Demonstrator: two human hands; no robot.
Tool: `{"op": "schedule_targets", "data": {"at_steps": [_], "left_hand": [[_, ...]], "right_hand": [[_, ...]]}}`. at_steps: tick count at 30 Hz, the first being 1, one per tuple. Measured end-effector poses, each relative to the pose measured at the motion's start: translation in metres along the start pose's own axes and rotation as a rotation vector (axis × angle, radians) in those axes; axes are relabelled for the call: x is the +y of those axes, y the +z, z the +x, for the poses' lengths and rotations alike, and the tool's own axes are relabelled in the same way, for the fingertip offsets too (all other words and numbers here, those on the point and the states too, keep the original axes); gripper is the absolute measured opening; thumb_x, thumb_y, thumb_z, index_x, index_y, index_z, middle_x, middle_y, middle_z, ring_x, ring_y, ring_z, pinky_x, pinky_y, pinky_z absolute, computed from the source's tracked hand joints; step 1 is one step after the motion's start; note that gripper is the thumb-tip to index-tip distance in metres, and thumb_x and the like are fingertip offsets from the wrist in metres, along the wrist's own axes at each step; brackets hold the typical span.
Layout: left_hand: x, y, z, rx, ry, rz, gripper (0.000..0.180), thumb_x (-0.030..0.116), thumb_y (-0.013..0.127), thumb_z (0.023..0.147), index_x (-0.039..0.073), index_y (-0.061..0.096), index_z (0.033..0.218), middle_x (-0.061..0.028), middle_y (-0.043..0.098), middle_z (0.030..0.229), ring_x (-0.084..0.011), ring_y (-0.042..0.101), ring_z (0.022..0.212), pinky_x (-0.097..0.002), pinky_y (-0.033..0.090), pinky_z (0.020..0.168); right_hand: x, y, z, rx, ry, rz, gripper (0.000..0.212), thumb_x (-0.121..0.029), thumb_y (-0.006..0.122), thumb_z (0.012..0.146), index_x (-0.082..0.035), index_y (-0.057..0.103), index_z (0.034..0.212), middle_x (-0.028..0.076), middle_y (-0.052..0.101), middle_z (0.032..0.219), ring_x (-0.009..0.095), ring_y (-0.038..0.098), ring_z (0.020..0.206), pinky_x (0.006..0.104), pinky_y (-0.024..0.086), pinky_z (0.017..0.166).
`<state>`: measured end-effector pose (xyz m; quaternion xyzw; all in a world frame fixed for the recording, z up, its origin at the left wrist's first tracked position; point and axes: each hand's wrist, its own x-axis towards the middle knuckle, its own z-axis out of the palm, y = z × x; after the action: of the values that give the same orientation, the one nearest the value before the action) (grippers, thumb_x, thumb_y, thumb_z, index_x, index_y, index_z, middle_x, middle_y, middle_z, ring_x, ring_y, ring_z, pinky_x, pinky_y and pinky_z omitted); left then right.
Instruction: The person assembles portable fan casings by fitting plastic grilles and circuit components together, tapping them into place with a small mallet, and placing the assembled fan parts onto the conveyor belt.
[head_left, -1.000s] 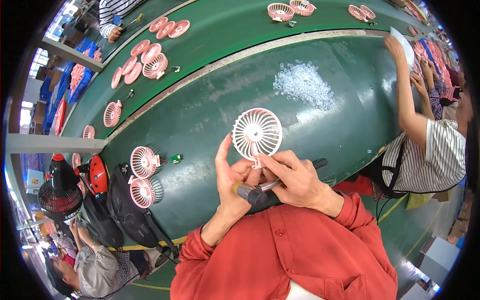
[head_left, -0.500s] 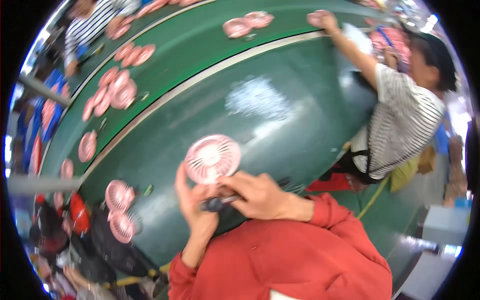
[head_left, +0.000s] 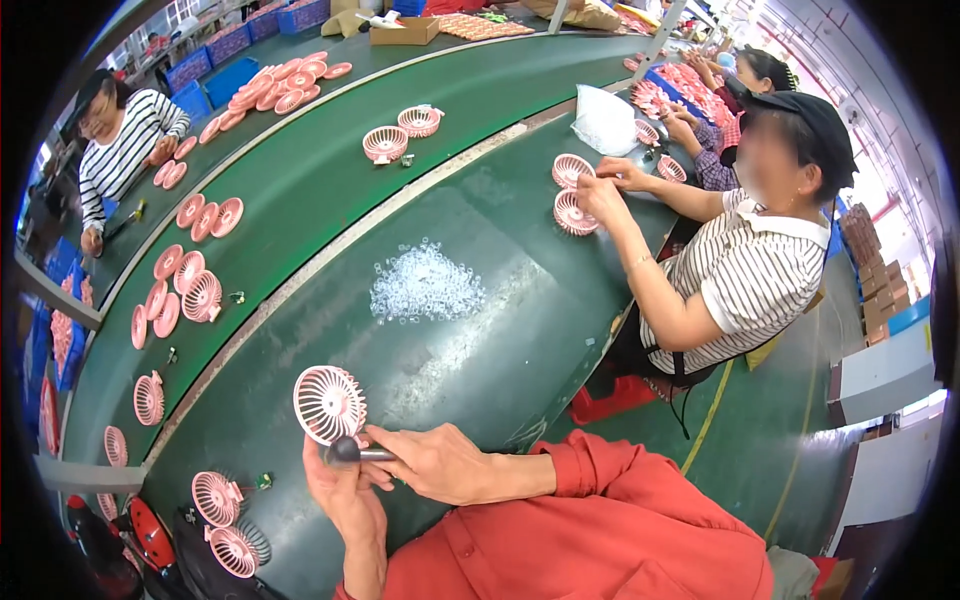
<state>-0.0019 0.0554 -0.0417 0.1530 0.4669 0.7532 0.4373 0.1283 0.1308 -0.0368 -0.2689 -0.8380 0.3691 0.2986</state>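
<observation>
Drawn back from reaching, a co-worker's hand (head_left: pixel 605 203) is now at two pink housings (head_left: pixel 574 215), while above the bench (head_left: pixel 530 300) the left hand (head_left: pixel 347 497) holds a pale-pink fan cover (head_left: pixel 328 405) and the right hand (head_left: pixel 440 465) a dark-knobbed tool (head_left: pixel 346 450) that, slipping, could crack that cover.

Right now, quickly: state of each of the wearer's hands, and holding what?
Left hand: closed, holding the pink fan housing.
Right hand: closed around the shaft of the black-headed tool.
</observation>
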Motion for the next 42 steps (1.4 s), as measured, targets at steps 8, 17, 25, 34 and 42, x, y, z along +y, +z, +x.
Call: {"op": "schedule_targets", "data": {"at_steps": [8, 17, 25, 34, 42], "left_hand": [[-0.003, 0.000, -0.001, 0.053, -0.024, 0.109, 0.068, 0.004, 0.063, 0.089, -0.002, 0.024, 0.145, -0.0217, 0.069, 0.094, -0.0191, 0.063, 0.054, -0.0250, 0.050, 0.039], [0.001, -0.005, -0.007, -0.035, -0.123, 0.165, 0.068, -0.005, 0.059, 0.085, 0.003, 0.025, 0.143, -0.0168, 0.065, 0.085, -0.0208, 0.061, 0.047, -0.0268, 0.048, 0.036], [-0.004, -0.012, -0.003, -0.010, -0.306, 0.039, 0.069, 0.000, 0.054, 0.085, -0.006, 0.020, 0.144, -0.0199, 0.064, 0.083, -0.0237, 0.061, 0.049, -0.0301, 0.049, 0.037], [0.017, -0.009, -0.010, -0.103, -0.266, 0.017, 0.060, 0.007, 0.053, 0.095, -0.005, 0.020, 0.144, -0.0239, 0.066, 0.088, -0.0238, 0.062, 0.052, -0.0317, 0.052, 0.040], [0.003, -0.016, -0.023, -0.297, 0.782, 1.205, 0.042, 0.011, 0.078, 0.073, 0.004, 0.061, 0.110, -0.0119, 0.060, 0.101, -0.0313, 0.058, 0.090, -0.0415, 0.047, 0.077]], "right_hand": [[-0.005, -0.012, 0.006, -0.166, -0.100, -0.252, 0.046, -0.010, 0.063, 0.083, -0.002, 0.058, 0.128, 0.009, 0.060, 0.074, 0.028, 0.063, 0.057, 0.0405, 0.048, 0.045], [-0.002, -0.031, 0.014, -0.406, -0.030, -0.147, 0.030, -0.008, 0.060, 0.084, -0.005, 0.064, 0.114, 0.013, 0.065, 0.082, 0.036, 0.063, 0.063, 0.0453, 0.052, 0.056], [-0.008, -0.014, 0.009, -0.250, -0.148, -0.197, 0.028, -0.005, 0.063, 0.082, -0.004, 0.064, 0.109, 0.011, 0.061, 0.093, 0.031, 0.064, 0.061, 0.0398, 0.050, 0.047], [0.005, -0.010, 0.019, -0.070, -0.224, 0.046, 0.021, -0.007, 0.067, 0.082, -0.004, 0.068, 0.103, 0.011, 0.060, 0.088, 0.027, 0.063, 0.067, 0.0365, 0.051, 0.054], [0.027, -0.017, 0.047, -0.214, 0.492, 0.521, 0.021, -0.019, 0.074, 0.089, 0.002, 0.071, 0.089, -0.001, 0.065, 0.071, 0.004, 0.053, 0.064, 0.0259, 0.043, 0.054]]}}
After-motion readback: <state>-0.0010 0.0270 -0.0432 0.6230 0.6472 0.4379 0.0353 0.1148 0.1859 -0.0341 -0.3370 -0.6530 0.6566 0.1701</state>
